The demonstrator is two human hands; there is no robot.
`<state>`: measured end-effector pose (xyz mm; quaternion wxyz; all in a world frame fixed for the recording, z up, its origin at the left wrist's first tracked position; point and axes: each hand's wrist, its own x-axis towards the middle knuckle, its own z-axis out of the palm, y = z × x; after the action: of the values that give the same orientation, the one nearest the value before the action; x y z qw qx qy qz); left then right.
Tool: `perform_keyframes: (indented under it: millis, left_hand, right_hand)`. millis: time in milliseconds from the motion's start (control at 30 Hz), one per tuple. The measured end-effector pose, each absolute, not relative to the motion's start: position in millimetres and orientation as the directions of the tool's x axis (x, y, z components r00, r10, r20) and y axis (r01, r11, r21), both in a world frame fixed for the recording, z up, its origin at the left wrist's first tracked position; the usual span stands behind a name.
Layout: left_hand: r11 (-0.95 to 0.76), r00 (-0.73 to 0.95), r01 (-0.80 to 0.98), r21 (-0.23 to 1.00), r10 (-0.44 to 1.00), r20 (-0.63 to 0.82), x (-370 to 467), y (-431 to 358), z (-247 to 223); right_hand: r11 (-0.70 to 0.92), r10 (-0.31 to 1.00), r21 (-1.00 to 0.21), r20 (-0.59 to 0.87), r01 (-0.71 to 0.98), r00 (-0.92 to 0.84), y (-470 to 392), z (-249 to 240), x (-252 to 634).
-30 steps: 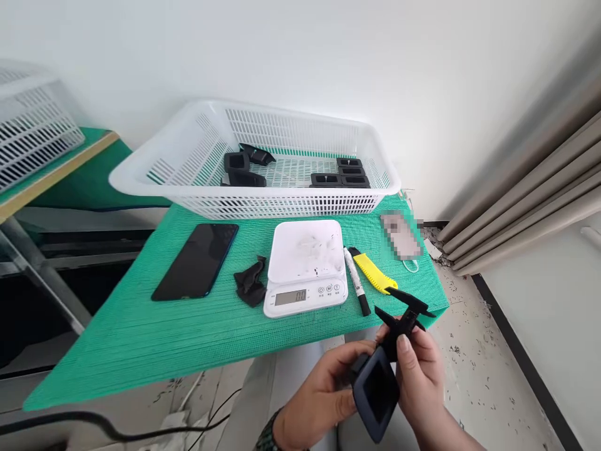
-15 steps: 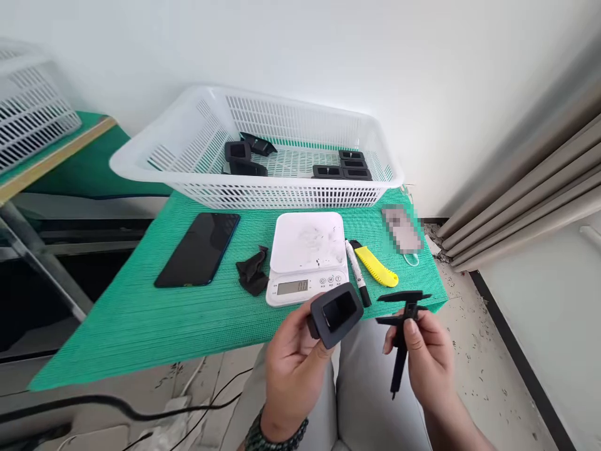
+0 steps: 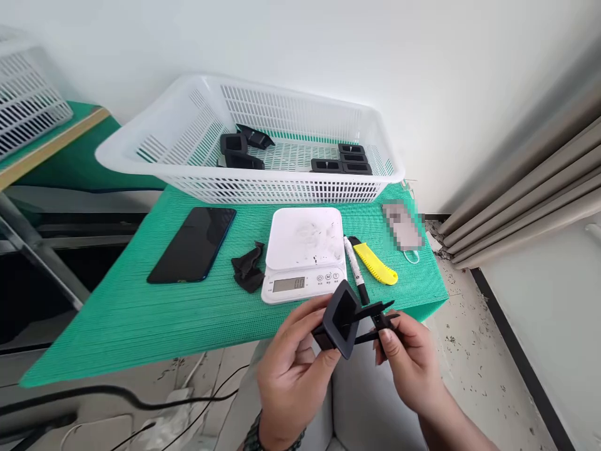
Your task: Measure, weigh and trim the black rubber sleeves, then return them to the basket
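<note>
My left hand [image 3: 293,369] grips a black hollow rectangular part with a flanged rim [image 3: 332,319], tilted so its opening faces right. In my right hand [image 3: 408,354] is a black caliper [image 3: 379,321], its jaws pointing left. One upper jaw reaches across the opening of the part, and the lower jaw lies beside the flange's edge; whether the jaws touch the walls I cannot tell. Both hands are over my lap, at the table's front edge. Just behind them sits a white digital scale [image 3: 305,241], its display reading about 0.0.
A white plastic basket [image 3: 282,186] at the back holds several black parts [image 3: 353,160]. On the green-covered table [image 3: 188,319] lie a phone [image 3: 193,244], a crumpled black scrap [image 3: 248,269], a marker [image 3: 355,269], a yellow utility knife [image 3: 375,263] and a blurred flat item [image 3: 404,227].
My right hand has moved left with the caliper, bringing its jaws to the part's opening. My left hand has turned the part to face the caliper.
</note>
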<state>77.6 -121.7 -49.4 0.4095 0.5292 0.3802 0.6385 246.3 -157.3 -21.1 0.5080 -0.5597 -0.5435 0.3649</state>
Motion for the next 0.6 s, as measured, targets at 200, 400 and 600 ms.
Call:
perform_keyframes:
  millis: [200, 400, 600]
  left_hand:
    - [-0.417, -0.059, -0.098, 0.904, 0.909, 0.413, 83.7, -125.6, -51.5]
    - [-0.444, -0.093, -0.071, 0.893, 0.895, 0.437, 85.0, -123.1, -54.5]
    - [-0.432, -0.094, -0.056, 0.900, 0.900, 0.426, 84.0, -122.5, -60.4]
  right_hand:
    - [0.113, 0.978, -0.946, 0.160, 0.303, 0.132, -156.8, -26.1, 241.8]
    - [0.179, 0.978, -0.906, 0.205, 0.384, 0.028, -150.0, -14.0, 246.9]
    - [0.160, 0.986, -0.905, 0.164, 0.393, -0.024, -150.1, -12.4, 248.9]
